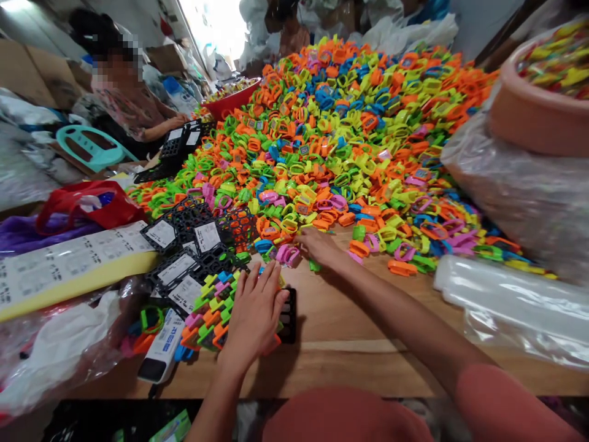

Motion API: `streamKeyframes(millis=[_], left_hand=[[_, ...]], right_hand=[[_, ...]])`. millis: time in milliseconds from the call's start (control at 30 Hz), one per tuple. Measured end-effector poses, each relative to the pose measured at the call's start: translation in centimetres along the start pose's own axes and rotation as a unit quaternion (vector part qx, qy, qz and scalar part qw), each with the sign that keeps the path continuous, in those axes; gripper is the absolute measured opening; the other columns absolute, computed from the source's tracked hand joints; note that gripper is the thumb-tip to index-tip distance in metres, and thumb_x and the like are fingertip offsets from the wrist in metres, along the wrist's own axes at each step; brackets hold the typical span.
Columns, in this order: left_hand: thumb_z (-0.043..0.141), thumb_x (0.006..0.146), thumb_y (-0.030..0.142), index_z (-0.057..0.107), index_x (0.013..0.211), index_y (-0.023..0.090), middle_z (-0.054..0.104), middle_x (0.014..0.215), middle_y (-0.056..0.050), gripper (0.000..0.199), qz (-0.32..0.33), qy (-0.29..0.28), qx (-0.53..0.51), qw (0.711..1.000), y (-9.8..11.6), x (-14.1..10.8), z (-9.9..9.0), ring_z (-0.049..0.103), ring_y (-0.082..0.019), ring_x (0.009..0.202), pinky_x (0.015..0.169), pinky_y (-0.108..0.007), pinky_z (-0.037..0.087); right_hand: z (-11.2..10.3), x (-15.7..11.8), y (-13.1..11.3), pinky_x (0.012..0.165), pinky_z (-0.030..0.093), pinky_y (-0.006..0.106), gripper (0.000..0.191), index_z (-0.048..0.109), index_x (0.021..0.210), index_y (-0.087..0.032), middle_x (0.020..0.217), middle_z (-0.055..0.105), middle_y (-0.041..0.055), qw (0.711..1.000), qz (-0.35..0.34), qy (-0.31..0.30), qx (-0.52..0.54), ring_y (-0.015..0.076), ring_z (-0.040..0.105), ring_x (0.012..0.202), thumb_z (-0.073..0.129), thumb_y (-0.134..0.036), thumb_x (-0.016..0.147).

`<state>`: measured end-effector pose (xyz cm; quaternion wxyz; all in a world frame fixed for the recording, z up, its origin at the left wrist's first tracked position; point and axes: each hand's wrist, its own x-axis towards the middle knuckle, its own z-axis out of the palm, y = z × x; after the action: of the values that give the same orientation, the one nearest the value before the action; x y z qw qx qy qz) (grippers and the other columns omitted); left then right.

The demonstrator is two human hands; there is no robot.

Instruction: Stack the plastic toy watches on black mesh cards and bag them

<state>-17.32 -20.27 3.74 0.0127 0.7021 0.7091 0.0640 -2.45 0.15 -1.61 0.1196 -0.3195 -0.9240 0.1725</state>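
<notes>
My left hand (257,307) lies with its fingers stretched over rows of colourful toy watches (216,310), which stand packed in a black plastic tray (289,316). The hand touches the watches from above. At the near edge of the large heap of toy watches (322,166), my right hand (319,247) reaches out with slightly bent, open fingers. Its fingertips are among the nearest watches and partly hard to make out. Close by lies a pink toy watch (288,255), and a green piece (315,265) shows under the hand.
Black lattice trays with white labels (207,236) lie left of the heap. A white-and-blue box-like device (163,347) sits near the table's front edge. A clear plastic roll (501,301) and a pink tub (538,116) are at right. Another person (133,104) handles black trays at back left.
</notes>
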Motion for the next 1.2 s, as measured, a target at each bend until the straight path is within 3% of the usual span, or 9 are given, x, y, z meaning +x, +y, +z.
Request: streamKeyframes(millis=[167,333,433,567,633,733,833,1000,1200], left_hand=[[0.038,0.108,0.044,0.039,0.159,0.015,0.043,0.164,-0.010,0.058,-0.002,-0.017,0.003,1.000,-0.1,-0.1,0.0,0.033,-0.035,0.155,0.127,-0.062,0.026],[0.024,0.110,0.047,0.032,0.162,0.021,0.040,0.166,-0.006,0.058,-0.005,-0.001,-0.062,0.998,-0.3,-0.5,-0.3,0.030,-0.028,0.157,0.129,-0.057,0.021],[0.024,0.111,0.043,0.030,0.163,0.026,0.036,0.168,-0.002,0.055,-0.002,-0.005,-0.073,0.997,-0.1,-0.5,-0.7,0.025,-0.026,0.159,0.130,-0.055,0.017],[0.027,0.111,0.037,0.040,0.159,0.026,0.040,0.166,0.001,0.051,-0.003,-0.028,-0.062,0.998,0.4,-0.3,-0.9,0.024,-0.028,0.159,0.131,-0.056,0.014],[0.028,0.111,0.036,0.043,0.157,0.025,0.044,0.164,0.000,0.051,-0.006,-0.029,-0.058,0.998,0.6,-0.2,-0.9,0.025,-0.029,0.158,0.131,-0.056,0.014],[0.027,0.110,0.036,0.045,0.156,0.023,0.046,0.163,-0.002,0.050,-0.007,-0.026,-0.054,0.998,0.7,-0.3,-0.9,0.027,-0.029,0.157,0.130,-0.056,0.014],[0.028,0.110,0.034,0.045,0.156,0.022,0.046,0.163,-0.002,0.050,-0.007,-0.029,-0.050,0.998,0.8,-0.3,-0.9,0.027,-0.030,0.157,0.130,-0.057,0.014],[0.028,0.110,0.038,0.043,0.157,0.019,0.041,0.165,-0.005,0.053,-0.006,-0.046,-0.049,0.998,1.2,-0.2,-1.3,0.024,-0.033,0.158,0.130,-0.062,0.015],[0.039,0.107,0.046,0.046,0.155,0.018,0.042,0.164,-0.009,0.056,-0.022,-0.017,-0.011,1.000,1.7,-0.5,-0.8,0.025,-0.038,0.157,0.126,-0.068,0.023]], right_hand=[[0.5,0.9,0.0,0.073,0.043,0.027,0.017,0.078,0.101,-0.018,0.100,0.065,0.0077,1.000,0.019,-0.013,0.009,0.0206,0.059,0.088,0.062,-0.018,0.095],[-0.8,-3.7,-0.2,0.086,0.046,0.032,0.020,0.075,0.106,-0.017,0.105,0.065,0.0091,0.986,-0.024,0.050,0.157,0.0225,0.060,0.098,0.061,-0.016,0.093],[0.1,-7.8,-2.1,0.079,0.048,0.032,0.016,0.072,0.102,-0.018,0.095,0.067,0.0055,0.949,0.002,0.048,0.313,0.0204,0.060,0.087,0.058,-0.022,0.094],[3.9,-12.4,-5.6,0.070,0.048,0.028,0.020,0.068,0.105,-0.019,0.089,0.067,0.0016,0.864,0.065,-0.032,0.499,0.0168,0.057,0.076,0.058,-0.025,0.089],[5.8,-13.7,-7.0,0.074,0.048,0.029,0.017,0.067,0.100,-0.018,0.090,0.067,0.0016,0.844,0.062,-0.043,0.531,0.0170,0.057,0.079,0.061,-0.029,0.088],[7.5,-14.5,-8.1,0.077,0.048,0.029,0.014,0.063,0.093,-0.018,0.088,0.066,0.0020,0.858,0.040,-0.041,0.510,0.0174,0.057,0.081,0.058,-0.031,0.091],[8.3,-14.8,-8.5,0.077,0.048,0.030,0.012,0.060,0.090,-0.019,0.085,0.064,0.0035,0.901,-0.006,-0.020,0.433,0.0184,0.056,0.078,0.048,-0.018,0.089],[8.5,-15.1,-9.6,0.081,0.051,0.035,0.031,0.060,0.091,-0.021,0.086,0.064,0.0089,0.939,-0.100,0.002,0.328,0.0239,0.058,0.083,0.043,-0.001,0.076],[4.1,-11.6,-8.0,0.080,0.051,0.028,0.029,0.071,0.098,-0.020,0.094,0.074,0.0042,0.908,-0.096,-0.180,0.366,0.0195,0.066,0.084,0.051,-0.002,0.086]])
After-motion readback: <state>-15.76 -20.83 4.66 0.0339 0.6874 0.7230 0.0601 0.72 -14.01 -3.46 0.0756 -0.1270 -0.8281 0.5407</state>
